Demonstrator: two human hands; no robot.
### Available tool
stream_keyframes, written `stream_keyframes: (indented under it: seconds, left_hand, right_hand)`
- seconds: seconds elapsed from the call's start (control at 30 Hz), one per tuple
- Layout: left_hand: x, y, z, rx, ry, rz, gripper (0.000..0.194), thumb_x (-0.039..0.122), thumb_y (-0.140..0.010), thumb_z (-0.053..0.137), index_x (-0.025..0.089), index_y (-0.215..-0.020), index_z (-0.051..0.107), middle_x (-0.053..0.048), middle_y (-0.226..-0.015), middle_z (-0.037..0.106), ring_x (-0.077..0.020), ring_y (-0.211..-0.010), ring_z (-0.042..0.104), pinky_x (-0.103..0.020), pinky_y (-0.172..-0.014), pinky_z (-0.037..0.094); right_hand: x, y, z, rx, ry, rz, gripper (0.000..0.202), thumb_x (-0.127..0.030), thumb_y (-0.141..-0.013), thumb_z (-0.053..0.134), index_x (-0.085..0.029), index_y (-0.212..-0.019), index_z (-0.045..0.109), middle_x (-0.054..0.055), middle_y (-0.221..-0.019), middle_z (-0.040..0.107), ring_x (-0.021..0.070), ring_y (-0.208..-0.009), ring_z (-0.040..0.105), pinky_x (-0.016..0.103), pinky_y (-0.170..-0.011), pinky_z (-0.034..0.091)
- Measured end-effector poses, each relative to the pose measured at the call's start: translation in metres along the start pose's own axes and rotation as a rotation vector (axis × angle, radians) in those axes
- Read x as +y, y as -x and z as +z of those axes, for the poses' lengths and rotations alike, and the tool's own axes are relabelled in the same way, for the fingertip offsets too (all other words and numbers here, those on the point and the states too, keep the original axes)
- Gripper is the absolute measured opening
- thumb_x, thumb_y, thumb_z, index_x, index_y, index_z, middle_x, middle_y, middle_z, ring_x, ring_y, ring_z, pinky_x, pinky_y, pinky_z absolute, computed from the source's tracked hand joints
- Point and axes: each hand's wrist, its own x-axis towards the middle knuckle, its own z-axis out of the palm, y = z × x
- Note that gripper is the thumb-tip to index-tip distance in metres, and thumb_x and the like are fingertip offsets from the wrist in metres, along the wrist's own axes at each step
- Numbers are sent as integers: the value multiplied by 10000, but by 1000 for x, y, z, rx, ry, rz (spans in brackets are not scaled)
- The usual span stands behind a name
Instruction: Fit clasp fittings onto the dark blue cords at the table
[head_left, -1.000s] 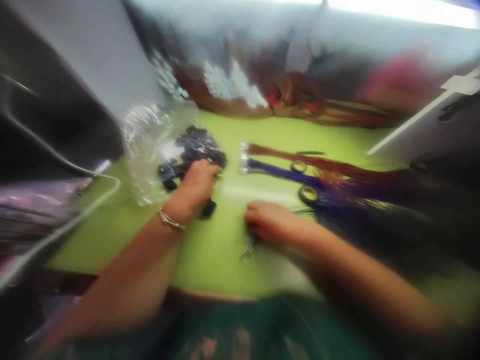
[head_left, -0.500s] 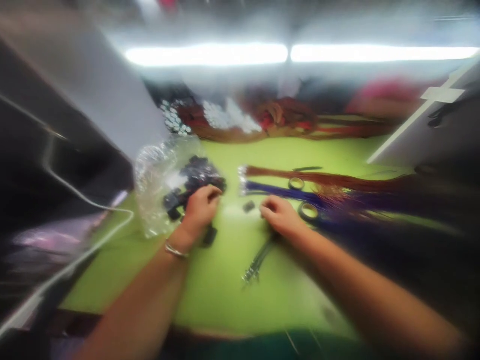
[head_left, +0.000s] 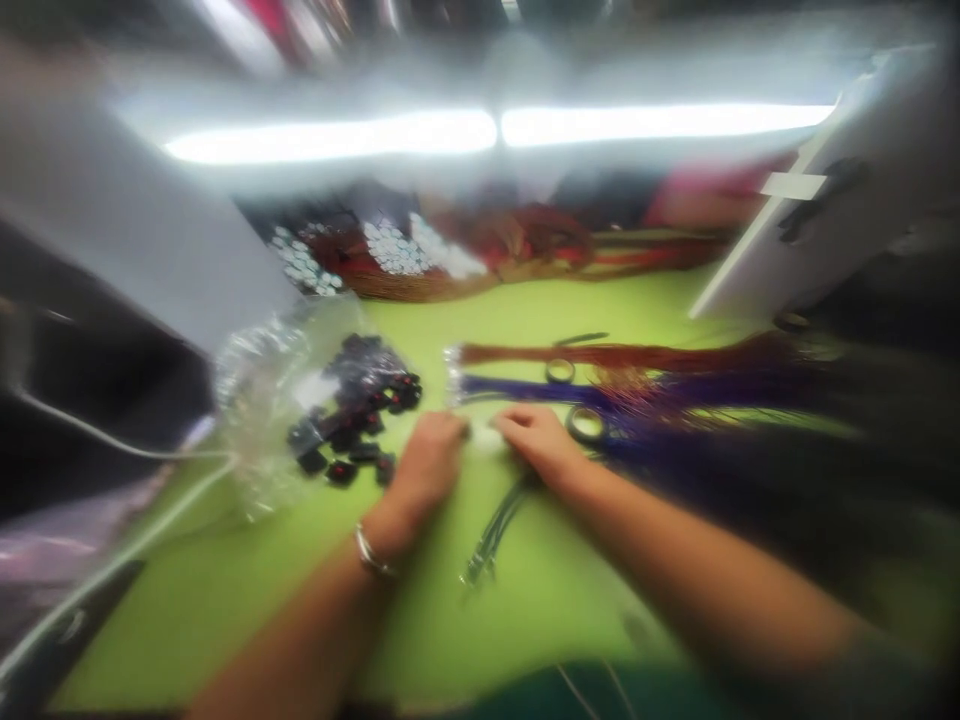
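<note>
My left hand [head_left: 431, 460], with a bracelet at the wrist, is closed, fingertips toward the middle of the green table. A small black block [head_left: 466, 430] shows partly at those fingertips, mostly hidden. Across a short gap, my right hand [head_left: 538, 440] is closed in a pinch; whatever it grips is too blurred to name. Beneath it, a short bundle of black wires [head_left: 495, 530] with metal ends points toward me. Left of my left hand lies a pile of black plastic blocks [head_left: 352, 425], some with red inside, spilling from a clear plastic bag [head_left: 259, 400].
Brown wires [head_left: 525, 354] and blue wires [head_left: 525, 388] with white ends stretch rightward behind my hands. Two rolls of tape, one small roll [head_left: 560, 371] and one dark roll [head_left: 586, 424], lie by them. White panels [head_left: 172, 230] flank the green table [head_left: 420, 620]; more wire bundles [head_left: 540, 245] lie behind.
My left hand has moved right, away from the pile, toward my right hand. The black block that lay between the hands is now at my left fingertips. The view has shifted.
</note>
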Motion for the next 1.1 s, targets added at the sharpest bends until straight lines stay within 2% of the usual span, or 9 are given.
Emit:
stream_keyframes:
  seconds: [0.1, 0.23, 0.37, 0.47, 0.6, 0.73, 0.83, 0.97, 1.1]
  left_hand:
    - [-10, 6, -13, 11, 228, -163, 326, 148, -768, 544, 167, -1079, 639, -94, -964, 636, -230, -900, 565, -396, -841, 452]
    - [-8, 12, -21, -50, 623, -300, 305, 202, -722, 610, 178, -1020, 671, -80, -1004, 640, -205, -872, 613, -355, -824, 480]
    - [3, 14, -13, -172, 730, -243, 233, 199, -708, 637, 184, -932, 699, -75, -965, 650, -204, -857, 620, -346, -825, 479]
    - [4, 14, -8, -186, 800, -238, 224, 210, -692, 685, 190, -915, 694, -65, -930, 665, -209, -873, 619, -341, -828, 475]
    - [4, 13, -12, -162, 1137, -399, 329, 178, -610, 777, 161, -917, 660, -62, -894, 686, -189, -844, 637, -308, -802, 489]
    - [14, 13, -20, -172, 1447, -621, 363, 160, -644, 765, 148, -985, 642, -58, -860, 689, -140, -748, 642, -248, -695, 508]
    - [20, 13, -21, -121, 1559, -732, 333, 135, -650, 758, 130, -966, 651, -50, -802, 686, -112, -686, 634, -209, -648, 504]
    - [19, 12, -19, -33, 1610, -779, 218, 131, -688, 724, 108, -899, 670, -43, -733, 669, -92, -636, 612, -173, -579, 482]
    - [15, 11, -20, -19, 1634, -801, 197, 138, -686, 720, 111, -875, 672, -41, -728, 661, -88, -613, 591, -177, -560, 470]
  right_hand:
    - [-2, 0, 0, 4, 46, -40, 134, -258, -648, 583, -144, -578, 595, -19, -578, 550, 90, -571, 468, 212, -552, 385]
    - [-1, 0, 1, 21, 58, -31, 149, -271, -678, 559, -144, -605, 592, -21, -579, 541, 93, -570, 458, 219, -566, 384]
    - [0, 3, 3, 0, 71, -129, 132, -255, -697, 554, -149, -629, 592, -13, -619, 573, 99, -616, 493, 220, -618, 409]
    - [0, 5, 5, -73, 105, -190, 102, -213, -699, 546, -150, -640, 601, -12, -626, 591, 96, -614, 508, 216, -621, 416]
    - [1, 6, 5, -112, 118, -215, 99, -193, -707, 550, -142, -664, 623, -4, -643, 610, 94, -622, 520, 210, -623, 418]
    - [4, 6, 8, -74, 105, -229, 88, -186, -709, 553, -141, -663, 614, -10, -633, 603, 83, -596, 505, 197, -589, 406]
    - [7, 7, 11, -69, 122, -252, 91, -190, -710, 550, -144, -653, 604, -20, -601, 583, 73, -550, 466, 188, -541, 379]
    - [8, 6, 8, -61, 149, -261, 107, -197, -712, 541, -146, -666, 623, -7, -618, 599, 87, -576, 483, 203, -571, 392]
    - [8, 4, 3, -43, 210, -255, 129, -190, -700, 529, -143, -659, 641, 2, -610, 599, 95, -576, 488, 214, -587, 392]
